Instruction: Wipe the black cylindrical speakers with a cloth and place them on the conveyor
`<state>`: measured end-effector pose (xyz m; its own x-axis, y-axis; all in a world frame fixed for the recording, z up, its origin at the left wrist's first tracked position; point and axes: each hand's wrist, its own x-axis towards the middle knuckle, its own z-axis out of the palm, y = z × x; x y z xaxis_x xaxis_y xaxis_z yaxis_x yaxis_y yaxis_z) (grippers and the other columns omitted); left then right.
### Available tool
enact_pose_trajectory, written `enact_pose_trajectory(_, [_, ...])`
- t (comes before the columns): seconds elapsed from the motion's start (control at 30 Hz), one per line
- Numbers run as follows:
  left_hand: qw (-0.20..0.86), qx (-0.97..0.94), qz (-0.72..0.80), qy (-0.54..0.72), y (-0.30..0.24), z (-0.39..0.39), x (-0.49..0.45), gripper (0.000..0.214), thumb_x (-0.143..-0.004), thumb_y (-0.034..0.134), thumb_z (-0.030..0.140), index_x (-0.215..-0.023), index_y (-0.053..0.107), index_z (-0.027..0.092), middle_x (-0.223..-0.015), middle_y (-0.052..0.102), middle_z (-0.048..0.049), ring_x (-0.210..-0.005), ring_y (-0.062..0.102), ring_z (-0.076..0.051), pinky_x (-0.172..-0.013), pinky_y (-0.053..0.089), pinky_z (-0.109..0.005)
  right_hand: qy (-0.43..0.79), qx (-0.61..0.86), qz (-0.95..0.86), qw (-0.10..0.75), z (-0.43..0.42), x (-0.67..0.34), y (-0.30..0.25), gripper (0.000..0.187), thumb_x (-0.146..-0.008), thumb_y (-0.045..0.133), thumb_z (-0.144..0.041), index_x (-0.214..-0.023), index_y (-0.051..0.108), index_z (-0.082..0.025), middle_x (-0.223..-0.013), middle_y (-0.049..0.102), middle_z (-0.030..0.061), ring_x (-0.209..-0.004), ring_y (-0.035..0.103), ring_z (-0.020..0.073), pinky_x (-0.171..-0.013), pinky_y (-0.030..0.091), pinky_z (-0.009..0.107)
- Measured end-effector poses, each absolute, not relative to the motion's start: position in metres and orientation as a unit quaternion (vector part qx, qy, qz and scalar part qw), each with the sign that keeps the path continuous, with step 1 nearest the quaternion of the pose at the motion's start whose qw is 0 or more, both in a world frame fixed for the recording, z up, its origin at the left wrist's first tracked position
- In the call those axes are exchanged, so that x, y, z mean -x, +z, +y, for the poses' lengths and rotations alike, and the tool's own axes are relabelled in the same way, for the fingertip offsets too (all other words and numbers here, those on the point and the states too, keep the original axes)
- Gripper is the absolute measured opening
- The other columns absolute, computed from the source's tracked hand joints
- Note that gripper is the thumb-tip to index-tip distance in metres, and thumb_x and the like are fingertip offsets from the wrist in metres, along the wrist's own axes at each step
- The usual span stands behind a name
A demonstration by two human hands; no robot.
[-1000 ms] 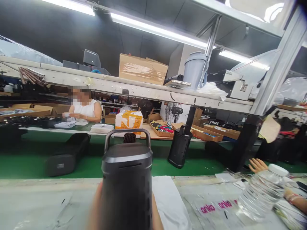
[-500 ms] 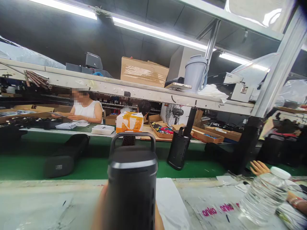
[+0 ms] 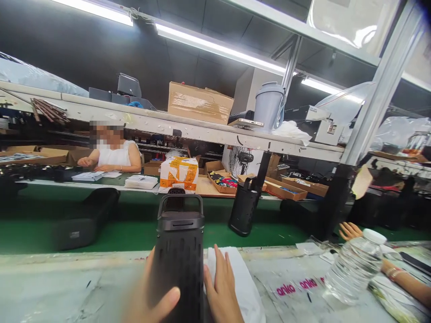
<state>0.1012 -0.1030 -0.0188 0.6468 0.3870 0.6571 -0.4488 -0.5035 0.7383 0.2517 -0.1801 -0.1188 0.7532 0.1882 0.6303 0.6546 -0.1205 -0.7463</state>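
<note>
A long, scuffed workbench (image 3: 67,287) fills the bottom of the view, and well ahead of the hands runs a green conveyor belt (image 3: 134,231), with a second black speaker (image 3: 243,211) standing on it up and to the right. Between the hands, a black portable speaker (image 3: 179,251) stands upright, handle on top; its base is out of view, so whether it touches the bench can't be told. The hands grip it from either side. The left hand (image 3: 151,291) curls round its lower body, thumb lying across the front, while the right hand (image 3: 220,287) presses against its other side, fingers extended upward. Just under the right hand lies a white cloth (image 3: 239,287). Further right, on printed plastic film (image 3: 296,285), a clear water bottle (image 3: 353,269) lies tilted, white cap up — beyond it, another person's hand (image 3: 350,231) rests open.
</note>
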Motion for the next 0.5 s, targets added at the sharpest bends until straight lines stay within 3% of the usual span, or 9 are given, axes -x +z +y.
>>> enact_pose_trajectory(0.07, [0.491, -0.761, -0.020, 0.423, -0.021, -0.106, -0.101, 0.099, -0.060, 0.068, 0.072, -0.138, 0.034, 0.021, -0.142, 0.041, -0.0044, -0.136, 0.029, -0.031, -0.115, 0.028, -0.036, -0.191, 0.758, -0.247, 0.573, -0.181, -0.262, -0.122, 0.071, -0.079, 0.054, -0.032, -0.134, 0.042, 0.011, -0.140, 0.030, 0.0313, -0.132, 0.011, 0.0525, -0.103, 0.009, 0.072])
enact_pose_trajectory(0.13, [0.486, -0.765, -0.021, 0.422, -0.023, -0.108, -0.099, 0.100, -0.060, 0.067, 0.073, -0.138, 0.032, 0.021, -0.143, 0.039, -0.0029, -0.138, 0.025, -0.030, -0.115, 0.028, -0.036, -0.207, 0.763, -0.238, 0.564, -0.182, -0.268, -0.123, 0.052, -0.070, 0.056, -0.017, -0.114, 0.061, 0.010, -0.123, 0.046, 0.0363, -0.121, 0.030, 0.0586, -0.096, 0.019, 0.074])
enact_pose_trajectory(0.23, [0.486, -0.770, -0.021, 0.412, -0.025, -0.107, -0.098, 0.099, -0.062, 0.066, 0.072, -0.139, 0.030, 0.022, -0.143, 0.039, -0.0029, -0.138, 0.027, -0.029, -0.114, 0.031, -0.037, -0.233, 0.712, -0.285, 0.598, -0.184, -0.265, -0.118, 0.025, -0.077, 0.048, -0.020, -0.084, 0.070, -0.008, -0.088, 0.064, 0.0200, -0.089, 0.058, 0.0449, -0.078, 0.044, 0.061])
enact_pose_trajectory(0.3, [0.486, -0.773, -0.014, 0.408, -0.026, -0.105, -0.099, 0.098, -0.063, 0.065, 0.072, -0.139, 0.029, 0.023, -0.144, 0.037, -0.0039, -0.137, 0.028, -0.028, -0.115, 0.028, -0.040, -0.246, 0.645, -0.308, 0.654, -0.189, -0.257, -0.111, 0.030, -0.090, 0.042, -0.032, -0.077, 0.063, -0.014, -0.073, 0.063, 0.0099, -0.072, 0.062, 0.0307, -0.067, 0.052, 0.044])
enact_pose_trajectory(0.4, [0.485, -0.769, -0.012, 0.417, -0.028, -0.101, -0.101, 0.096, -0.065, 0.065, 0.070, -0.139, 0.028, 0.021, -0.148, 0.030, -0.0061, -0.137, 0.026, -0.027, -0.118, 0.017, -0.046, -0.324, 0.533, -0.289, 0.726, -0.196, -0.231, -0.103, 0.028, -0.101, 0.035, -0.037, -0.094, 0.055, -0.018, -0.083, 0.062, 0.0034, -0.072, 0.060, 0.0167, -0.063, 0.051, 0.023])
enact_pose_trajectory(0.5, [0.494, -0.759, -0.016, 0.424, -0.028, -0.098, -0.105, 0.095, -0.066, 0.066, 0.070, -0.139, 0.030, 0.021, -0.145, 0.035, -0.0078, -0.136, 0.028, -0.029, -0.115, 0.025, -0.046, -0.480, 0.440, -0.301, 0.697, -0.190, -0.199, -0.100, 0.014, -0.100, 0.042, -0.031, -0.100, 0.056, -0.028, -0.098, 0.061, -0.0001, -0.093, 0.055, 0.0198, -0.081, 0.046, 0.029])
